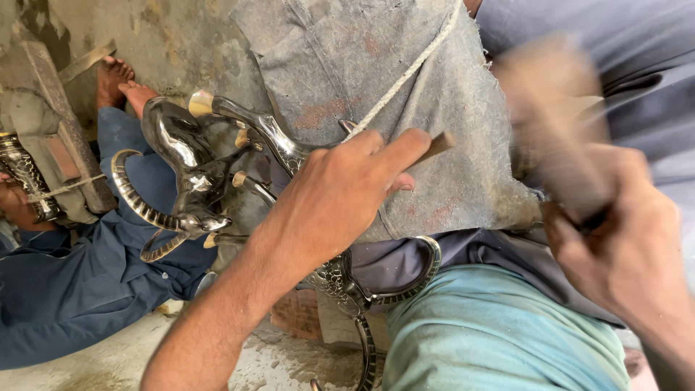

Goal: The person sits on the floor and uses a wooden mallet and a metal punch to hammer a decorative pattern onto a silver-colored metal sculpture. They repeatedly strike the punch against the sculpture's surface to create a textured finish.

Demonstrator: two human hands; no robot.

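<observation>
1. Left hand [340,192] is pinching a thin brown punch [436,145] between thumb and fingers, fingers closed on it; the punch's end is sticking out past the fingertips, over the grey cloth [405,80].
2. Right hand [615,246] is closing around a wooden mallet [554,123]; the mallet head is motion-blurred and sitting above the hand, at the right edge of the cloth.
3. The two hands are staying well apart, left at centre, right at the far right.
4. A polished metal animal figure [190,170] is lying just left of and under the left hand. Dark shiny body, ribbed curved horns, brass-coloured tips on the legs.
5. Part of the figure is running under the left wrist and showing again below it as patterned metal with a curved ribbed piece.
6. A pale rope [405,76] is crossing the cloth diagonally down toward the left hand.
7. The cloth is draping over the person's lap; a teal-clad leg [492,333] is showing below it.
8. At far left, another person in blue clothing [65,289] is sitting with bare feet [119,83] up near the wall and holding a patterned metal piece [25,177].
</observation>
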